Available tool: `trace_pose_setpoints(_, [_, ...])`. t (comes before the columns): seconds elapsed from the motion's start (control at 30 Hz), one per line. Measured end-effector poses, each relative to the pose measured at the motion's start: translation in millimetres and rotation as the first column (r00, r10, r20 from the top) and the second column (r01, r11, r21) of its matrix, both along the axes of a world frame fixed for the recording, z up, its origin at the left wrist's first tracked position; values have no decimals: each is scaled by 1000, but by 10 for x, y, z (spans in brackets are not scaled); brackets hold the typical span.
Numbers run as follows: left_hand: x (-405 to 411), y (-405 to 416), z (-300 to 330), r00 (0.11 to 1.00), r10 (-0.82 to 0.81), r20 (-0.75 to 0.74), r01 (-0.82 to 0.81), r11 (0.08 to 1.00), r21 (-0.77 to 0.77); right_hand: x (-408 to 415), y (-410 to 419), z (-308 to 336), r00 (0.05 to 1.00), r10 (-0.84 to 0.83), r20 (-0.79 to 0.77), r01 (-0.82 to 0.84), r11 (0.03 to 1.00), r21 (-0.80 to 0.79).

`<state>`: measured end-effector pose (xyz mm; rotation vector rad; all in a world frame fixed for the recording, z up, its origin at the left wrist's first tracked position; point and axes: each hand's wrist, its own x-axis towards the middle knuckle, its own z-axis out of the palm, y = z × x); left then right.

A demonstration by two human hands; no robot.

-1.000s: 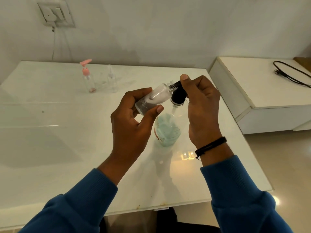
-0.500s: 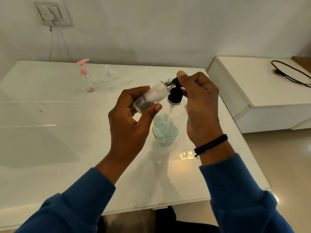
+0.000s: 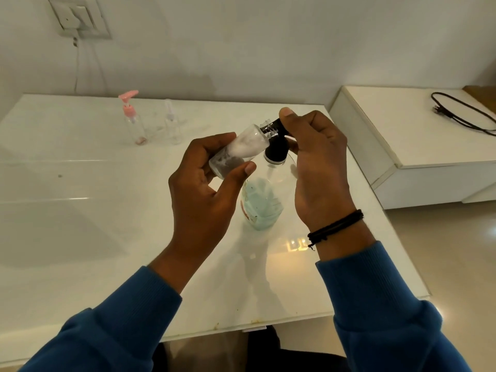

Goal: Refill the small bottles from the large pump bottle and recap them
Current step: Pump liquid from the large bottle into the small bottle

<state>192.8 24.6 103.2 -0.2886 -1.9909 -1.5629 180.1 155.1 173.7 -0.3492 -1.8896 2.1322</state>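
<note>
Far left on the white table (image 3: 80,210) sit a pink-pump bottle (image 3: 132,120) and a clear one (image 3: 171,124). Mid-frame, the left hand (image 3: 204,183) grips a tilted small bottle (image 3: 239,151), neck up against the black pump (image 3: 277,146) of the large bottle (image 3: 264,202). The right hand (image 3: 319,167) pinches that pump head, nozzle looks hidden.

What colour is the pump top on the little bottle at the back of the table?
Pink. The pump top shows clearly in the head view, on a clear small bottle.
</note>
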Motion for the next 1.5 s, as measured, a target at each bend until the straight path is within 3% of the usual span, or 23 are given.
trace_pose_setpoints(0.37, [6,2,-17,1000,-4,-4,4,1000,-5,-17,8,-9,997,-14,-76,14,1000,4])
trace_pose_setpoints(0.77, [10,-4,-2,1000,-10,-16,10,1000,-6,-7,11,-19,1000,-3,-27,3,1000,17])
trace_pose_setpoints(0.97, [3,-11,-39,1000,-3,0,3,1000,-17,-27,-12,-102,995,-21,-98,25,999,43])
trace_pose_setpoints(1.5, [15,-3,-20,1000,-15,25,15,1000,22,-33,9,-106,996,-4,-94,7,999,34])
